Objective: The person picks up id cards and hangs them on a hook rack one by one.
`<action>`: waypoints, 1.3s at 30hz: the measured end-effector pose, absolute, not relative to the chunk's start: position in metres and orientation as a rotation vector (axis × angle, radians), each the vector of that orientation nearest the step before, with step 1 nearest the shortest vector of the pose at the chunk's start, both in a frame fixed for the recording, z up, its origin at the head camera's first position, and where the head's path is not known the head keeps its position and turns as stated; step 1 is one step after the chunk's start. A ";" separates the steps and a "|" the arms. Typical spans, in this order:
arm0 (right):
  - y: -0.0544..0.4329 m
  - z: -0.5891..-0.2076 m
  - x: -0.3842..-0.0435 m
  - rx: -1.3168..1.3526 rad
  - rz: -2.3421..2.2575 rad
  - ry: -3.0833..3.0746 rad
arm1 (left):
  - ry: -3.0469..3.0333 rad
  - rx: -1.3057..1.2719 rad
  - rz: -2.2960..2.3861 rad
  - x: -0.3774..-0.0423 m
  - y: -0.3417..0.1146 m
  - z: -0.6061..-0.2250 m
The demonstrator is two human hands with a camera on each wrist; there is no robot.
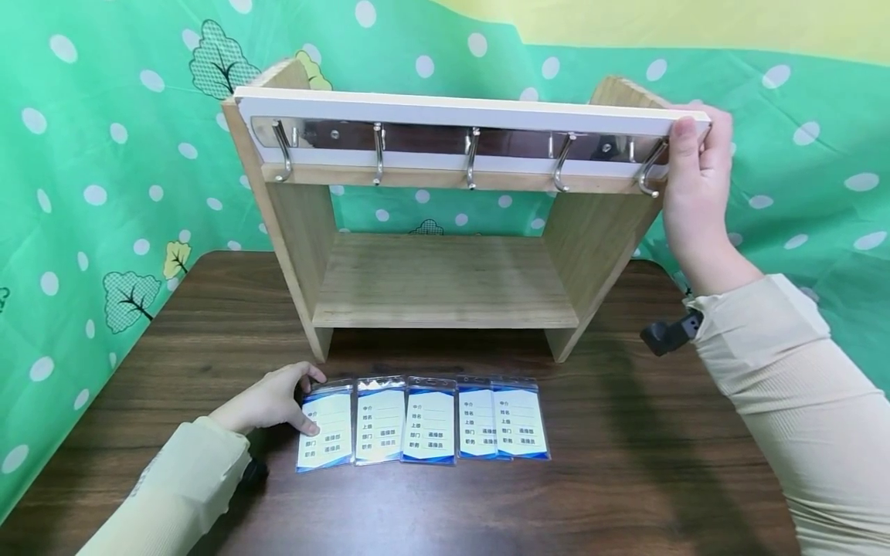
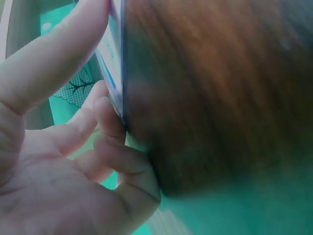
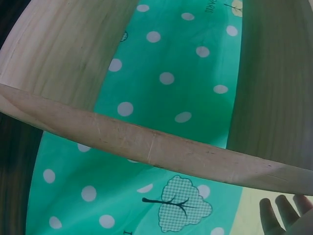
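Several clear badge holders with white and blue cards lie in a row on the table. At the row's left end my left hand pinches the leftmost badge holder, thumb on its face and fingers at its edge. The left wrist view shows the curled fingertips against that edge. My right hand grips the right end of a white hook rail across the top front of a wooden shelf. Its thumb lies on the front; the other fingers are partly hidden behind the rail.
Metal hooks stick out along the rail. The shelf stands at the back of the dark wooden table, with a green dotted cloth behind. In the row, the two badge holders at the right end overlap.
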State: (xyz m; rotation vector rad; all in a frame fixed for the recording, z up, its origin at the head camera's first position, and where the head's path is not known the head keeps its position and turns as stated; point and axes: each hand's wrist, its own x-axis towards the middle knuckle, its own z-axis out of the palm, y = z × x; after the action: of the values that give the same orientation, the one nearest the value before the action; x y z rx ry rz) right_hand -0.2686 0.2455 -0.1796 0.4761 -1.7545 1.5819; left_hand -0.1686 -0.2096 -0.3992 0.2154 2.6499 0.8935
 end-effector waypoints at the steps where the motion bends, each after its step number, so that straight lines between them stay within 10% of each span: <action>1: 0.246 -0.180 -0.268 0.465 1.583 -1.761 | 2.646 0.217 0.894 -0.169 -0.209 -0.399; 39: 0.244 -0.183 -0.271 0.588 1.578 -1.657 | 2.667 0.222 0.928 -0.167 -0.213 -0.399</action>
State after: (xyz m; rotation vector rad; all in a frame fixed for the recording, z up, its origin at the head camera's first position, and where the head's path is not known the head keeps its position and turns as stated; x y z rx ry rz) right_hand -0.2712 0.2438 -0.1833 0.5882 -1.6567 1.5781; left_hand -0.1668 -0.2131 -0.3994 0.2216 2.6670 0.9276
